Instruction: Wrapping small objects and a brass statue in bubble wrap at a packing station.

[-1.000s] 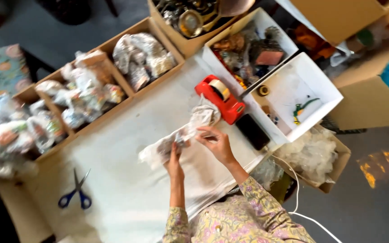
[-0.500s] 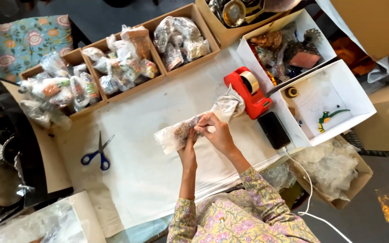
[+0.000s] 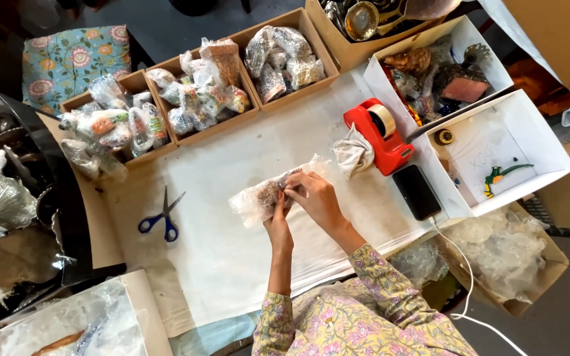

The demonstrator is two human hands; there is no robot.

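Both hands hold a small dark object wrapped in clear bubble wrap (image 3: 260, 198) above the white paper-covered table (image 3: 225, 257). My left hand (image 3: 278, 223) pinches the bundle from below, near its middle. My right hand (image 3: 313, 196) grips its right end, fingers pressed on the wrap. A red tape dispenser (image 3: 379, 135) stands just right of the hands, with a crumpled white cloth (image 3: 353, 153) beside it. Blue-handled scissors (image 3: 161, 219) lie on the paper to the left.
Cardboard boxes (image 3: 199, 92) of wrapped items line the table's far edge. White boxes (image 3: 503, 155) with figurines stand at right, beside a black phone (image 3: 417, 191) on a white cable. Metal decor pieces (image 3: 1, 211) sit at left, a bubble-wrap box (image 3: 503, 257) lower right.
The view has shifted, so the table now sits further right and lower in frame. My hands have stayed on the wrapped bundle, working its right end.
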